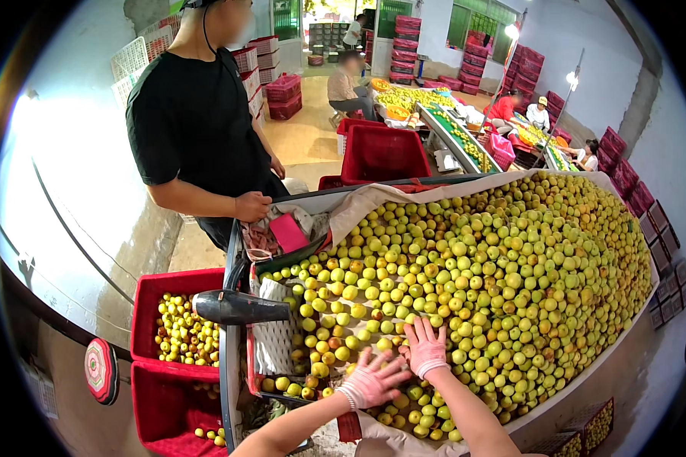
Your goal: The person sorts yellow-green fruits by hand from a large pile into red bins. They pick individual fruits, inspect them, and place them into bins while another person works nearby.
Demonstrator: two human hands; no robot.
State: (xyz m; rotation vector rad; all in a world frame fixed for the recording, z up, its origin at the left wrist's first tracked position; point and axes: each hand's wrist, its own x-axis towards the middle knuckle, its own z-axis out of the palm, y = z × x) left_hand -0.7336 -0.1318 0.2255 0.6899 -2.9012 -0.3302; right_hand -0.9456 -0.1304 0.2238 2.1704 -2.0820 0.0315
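A large heap of small yellow-green fruit [526, 274], which look like jujubes, covers a cloth-lined sorting table. My left hand [374, 380], in a thin pinkish glove and slightly blurred, is palm down over the near fruit with its fingers apart. Just right of it, my right hand [426, 345], gloved alike, rests at the heap's near left edge, fingers spread among the fruit. Neither hand shows anything gripped. Looser fruit lies left of my hands, towards a white perforated mat [273, 337]. Above that mat juts a black hair dryer [240, 307].
Red crates [140, 308] with some fruit stand below the table's left end. A person in a black shirt [200, 114] has a hand on the table's corner. A pink block [288, 233] lies nearby. Beyond are an empty red crate [386, 151], a green conveyor [454, 134] and several seated people.
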